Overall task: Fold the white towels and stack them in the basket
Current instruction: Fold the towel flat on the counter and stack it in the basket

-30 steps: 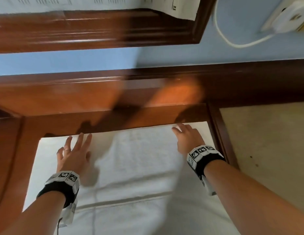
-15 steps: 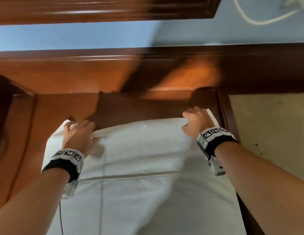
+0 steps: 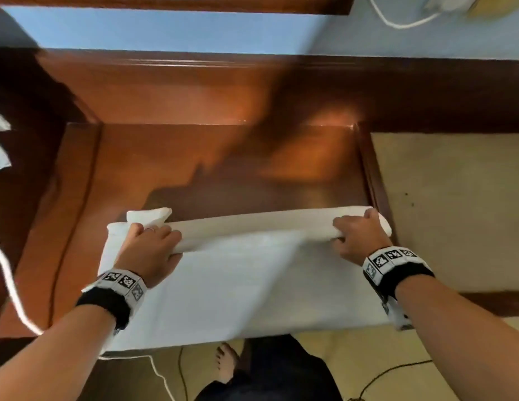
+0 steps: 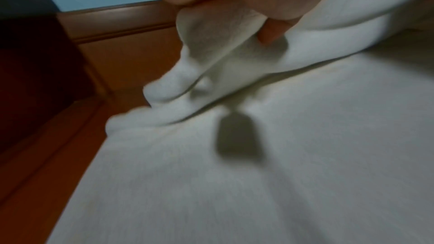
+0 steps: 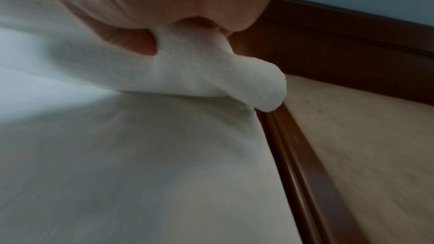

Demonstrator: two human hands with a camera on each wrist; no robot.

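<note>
The left hand (image 3: 149, 250) and the right hand (image 3: 358, 237) each have a clenched grip on the far edge of the white towel (image 3: 223, 290), which lies at the table's (image 3: 194, 157) near edge; the first fold is in hand, and next the edges probably must meet evenly

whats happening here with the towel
A person is folding a white towel spread on a wooden table. The left hand and the right hand each grip a far corner of the towel, and the far edge is lifted and doubled over toward the person. The near end hangs off the table's front edge. No basket is in view.
</note>
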